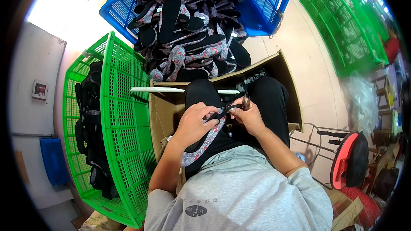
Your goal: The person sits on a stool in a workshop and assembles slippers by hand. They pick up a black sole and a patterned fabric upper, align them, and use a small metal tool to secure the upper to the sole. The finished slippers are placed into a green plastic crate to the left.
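On my lap lies a slipper (214, 140) with a flowered grey-and-red edge and a black top side. My left hand (196, 121) grips its front end, fingers closed near where a black strap (226, 112) crosses. The strap stretches over to my right hand (250, 117), which pinches its other end between thumb and fingers. A small dark metal tool (245, 102), looking like thread snips, sticks up from the right hand's fingers. Part of the slipper is hidden under my left hand and forearm.
A cardboard box (166, 113) surrounds my legs, with a white rod (158, 89) across it. Ahead, many flowered slipper soles (188, 38) heap against a blue crate (264, 6). Green crates stand left (128, 137) and far right (338, 25). A red-and-black stool (342, 160) is at right.
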Demonstrator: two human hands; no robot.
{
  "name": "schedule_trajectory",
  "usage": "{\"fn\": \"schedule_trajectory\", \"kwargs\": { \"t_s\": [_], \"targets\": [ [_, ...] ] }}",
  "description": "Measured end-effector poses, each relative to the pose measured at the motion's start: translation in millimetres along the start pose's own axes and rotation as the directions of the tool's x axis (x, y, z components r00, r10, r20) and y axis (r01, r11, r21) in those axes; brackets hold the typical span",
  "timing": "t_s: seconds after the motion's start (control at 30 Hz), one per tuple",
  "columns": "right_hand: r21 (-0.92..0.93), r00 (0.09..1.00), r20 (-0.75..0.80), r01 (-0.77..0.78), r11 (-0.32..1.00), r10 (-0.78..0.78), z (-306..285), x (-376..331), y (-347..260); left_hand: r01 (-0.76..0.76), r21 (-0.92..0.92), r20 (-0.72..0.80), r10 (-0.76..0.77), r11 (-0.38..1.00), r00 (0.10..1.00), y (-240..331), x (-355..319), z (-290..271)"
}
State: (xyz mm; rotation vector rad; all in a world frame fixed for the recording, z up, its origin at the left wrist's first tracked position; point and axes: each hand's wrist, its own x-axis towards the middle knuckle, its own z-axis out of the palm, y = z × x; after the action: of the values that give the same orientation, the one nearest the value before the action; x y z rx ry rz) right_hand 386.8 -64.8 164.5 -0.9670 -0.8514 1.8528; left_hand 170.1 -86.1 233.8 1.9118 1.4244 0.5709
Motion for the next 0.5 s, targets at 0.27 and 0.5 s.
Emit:
{"fn": "schedule_trajectory", "kwargs": {
  "t_s": [0.27,0.5],
  "targets": [
    [0.027,0.999,-0.012,-0.051,0.998,0.051,-5,0,-9,-0.037,-0.035,0.17,0.043,0.999,0.985,-5,11,-4],
    [0.002,0.989,-0.036,-0.141,0.99,0.141,-11,-4,-12,-0.058,0.002,0.191,0.056,0.998,0.98,-4,17,-7]
  ]
}}
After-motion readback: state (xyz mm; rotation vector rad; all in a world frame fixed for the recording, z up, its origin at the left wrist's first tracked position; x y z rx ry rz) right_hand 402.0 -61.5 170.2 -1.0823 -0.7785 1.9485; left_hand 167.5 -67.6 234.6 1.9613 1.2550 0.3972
